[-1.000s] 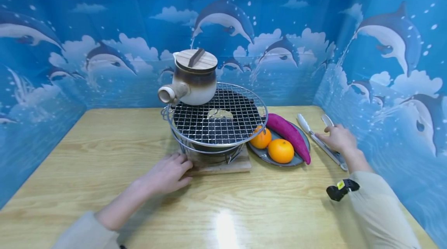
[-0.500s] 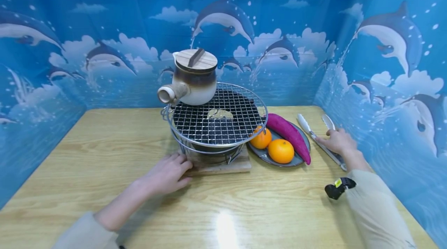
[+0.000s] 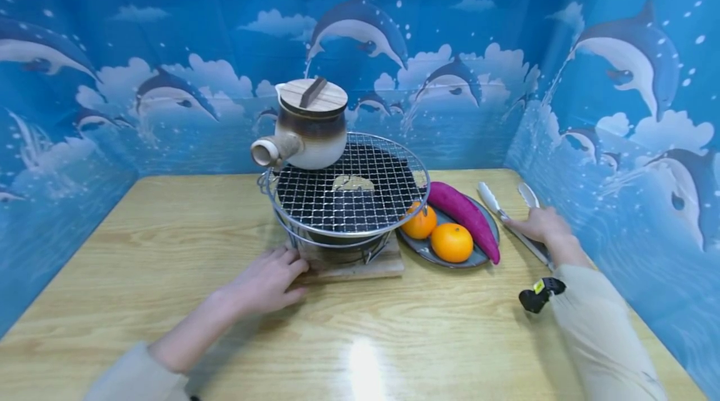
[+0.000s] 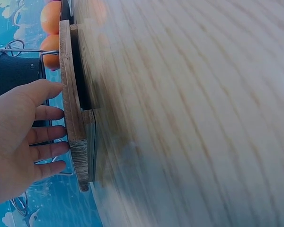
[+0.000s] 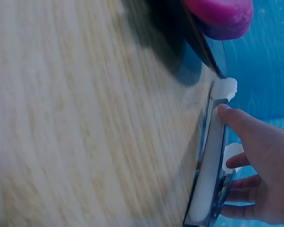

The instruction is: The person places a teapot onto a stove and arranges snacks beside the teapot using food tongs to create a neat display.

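My left hand (image 3: 272, 279) touches the left front corner of a wooden board (image 3: 354, 271), its fingers extended with the tips against the edge in the left wrist view. On that board stands a round wire grill (image 3: 349, 201) over a black stove. To the far right, my right hand (image 3: 542, 226) spans a pair of metal tongs (image 5: 210, 161) with white tips. Its thumb lies on one arm near the tip, and its fingers bend against the other arm. The tongs lie spread on the table.
A lidded clay pot (image 3: 312, 132) with a side handle sits on the grill's back left. Right of the grill, a dark plate (image 3: 427, 256) holds two oranges (image 3: 452, 243) and a purple sweet potato (image 3: 464, 217). Dolphin-print curtains (image 3: 225, 45) enclose the wooden table (image 3: 450, 338).
My right hand and forearm have shifted slightly left, and the thumb has come onto the tongs' near arm. The left hand stays at the board.
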The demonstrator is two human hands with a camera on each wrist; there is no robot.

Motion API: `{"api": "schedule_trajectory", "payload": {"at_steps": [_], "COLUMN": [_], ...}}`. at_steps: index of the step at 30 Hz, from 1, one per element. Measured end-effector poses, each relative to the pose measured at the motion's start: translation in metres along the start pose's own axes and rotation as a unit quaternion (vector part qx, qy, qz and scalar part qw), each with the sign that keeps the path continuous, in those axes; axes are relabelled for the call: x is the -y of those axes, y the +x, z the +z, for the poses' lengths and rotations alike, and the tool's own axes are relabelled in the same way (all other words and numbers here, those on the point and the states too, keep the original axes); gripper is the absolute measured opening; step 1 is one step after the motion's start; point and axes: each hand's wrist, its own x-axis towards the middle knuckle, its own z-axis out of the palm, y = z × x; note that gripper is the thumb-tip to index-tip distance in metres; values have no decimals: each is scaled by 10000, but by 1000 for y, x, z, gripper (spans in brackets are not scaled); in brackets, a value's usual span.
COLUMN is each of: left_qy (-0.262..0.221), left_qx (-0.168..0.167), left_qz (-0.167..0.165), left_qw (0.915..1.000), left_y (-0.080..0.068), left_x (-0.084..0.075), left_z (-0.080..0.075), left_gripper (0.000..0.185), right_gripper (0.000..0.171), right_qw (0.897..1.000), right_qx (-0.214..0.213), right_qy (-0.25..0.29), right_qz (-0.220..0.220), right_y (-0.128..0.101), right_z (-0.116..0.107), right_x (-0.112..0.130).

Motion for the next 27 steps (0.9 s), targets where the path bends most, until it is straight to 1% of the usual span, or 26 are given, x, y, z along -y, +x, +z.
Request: {"api": "schedule_trajectory", "payload": {"at_steps": [8, 19, 22, 27], "left_qy": [31, 1, 3, -11], "left_qx": [18, 102, 82, 79], "left_qz": [9, -42, -37, -53], "left_qw": [10000, 9999, 10000, 10000], "left_y": [-1, -2, -2, -2], "left_x": [1, 1, 1, 1], "left_z": [0, 2, 2, 1], "left_gripper": [30, 30, 30, 30], "right_gripper": [105, 111, 110, 100], "right_qw": [9991, 9989, 9988, 9991], "right_qx": [147, -80, -93, -6], "right_qy": [-1, -101, -114, -114], "right_qz": [389, 440, 467, 415], "right_y": [10, 14, 14, 14], "right_z": [6, 12, 12, 8], "right_x": [1, 1, 3, 4]}}
